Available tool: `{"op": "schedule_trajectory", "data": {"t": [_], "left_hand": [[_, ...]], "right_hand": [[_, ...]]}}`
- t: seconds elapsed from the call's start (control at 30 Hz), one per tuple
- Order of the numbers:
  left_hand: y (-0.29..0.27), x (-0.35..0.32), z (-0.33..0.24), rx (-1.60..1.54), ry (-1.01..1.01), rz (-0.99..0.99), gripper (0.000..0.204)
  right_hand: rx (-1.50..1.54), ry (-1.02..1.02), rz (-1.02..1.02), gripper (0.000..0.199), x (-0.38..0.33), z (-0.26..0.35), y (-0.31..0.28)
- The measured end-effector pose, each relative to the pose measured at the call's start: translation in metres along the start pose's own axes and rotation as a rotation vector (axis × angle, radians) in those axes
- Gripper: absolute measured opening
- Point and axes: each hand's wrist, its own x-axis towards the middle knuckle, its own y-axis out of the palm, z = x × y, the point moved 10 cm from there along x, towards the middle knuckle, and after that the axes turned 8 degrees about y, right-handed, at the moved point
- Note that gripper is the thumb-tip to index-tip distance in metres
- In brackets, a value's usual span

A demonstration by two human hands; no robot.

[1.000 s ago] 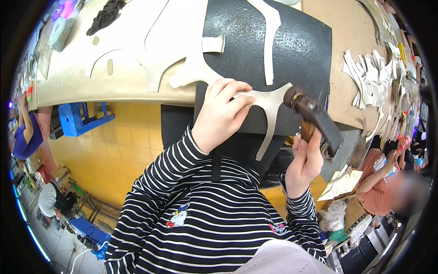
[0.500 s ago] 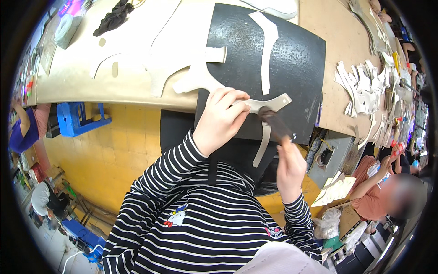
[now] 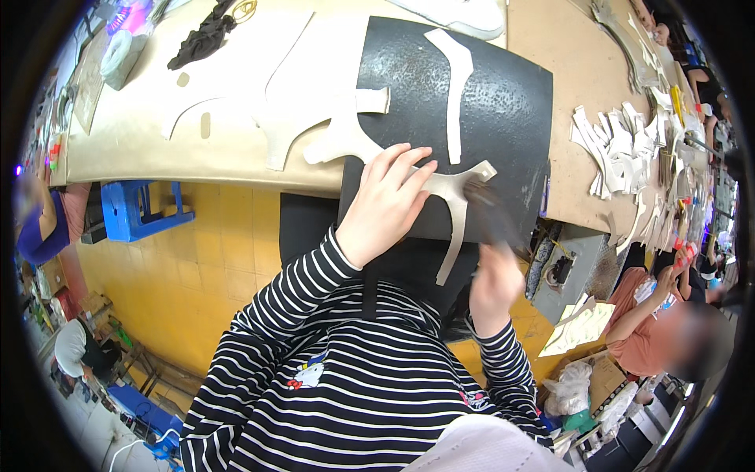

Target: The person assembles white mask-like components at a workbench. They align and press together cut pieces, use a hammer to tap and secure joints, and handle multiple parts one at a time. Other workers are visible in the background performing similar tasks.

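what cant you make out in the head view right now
Head view:
- hammer: outline lost to motion blur; grip end covered by the right hand
- pale branching piece: partly hidden under the left hand
- white item beyond the black mat: cut off by the top edge

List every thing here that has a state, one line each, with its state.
Left hand: fingers resting on the pale branched piece
Right hand: closed around the hammer, slightly blurred
Hammer: held, blurred; whether it touches the piece cannot be told
Pale branched piece: one leg reaching past the black mat's near edge
Black mat: laid out flat
Small pale pieces: loosely heaped
Dark cloth: crumpled
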Motion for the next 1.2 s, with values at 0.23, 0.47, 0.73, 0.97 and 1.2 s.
{"op": "schedule_trajectory", "data": {"t": [0.23, 0.47, 0.73, 0.97, 1.2], "left_hand": [[-0.010, 0.002, -0.001, -0.030, 0.006, -0.071, 0.031], [-0.084, 0.009, -0.028, -0.301, -0.067, -0.316, 0.018], [-0.069, 0.005, -0.008, -0.944, -0.630, -0.151, 0.018], [-0.046, -0.011, -0.015, -1.011, -0.711, 0.033, 0.020], [-0.037, -0.013, -0.019, -1.335, -0.705, 0.008, 0.015]], "right_hand": [[0.136, 0.242, -0.080, 0.043, 0.024, -0.040, -0.018], [-0.328, 0.169, -0.221, 0.041, 0.092, -0.070, -0.025], [0.896, 0.430, 0.274, 0.042, 0.093, -0.023, 0.018], [1.192, 0.580, 0.809, 0.029, 0.078, 0.019, 0.058], [1.236, 0.667, 0.771, 0.015, 0.065, 0.008, 0.065]]}}
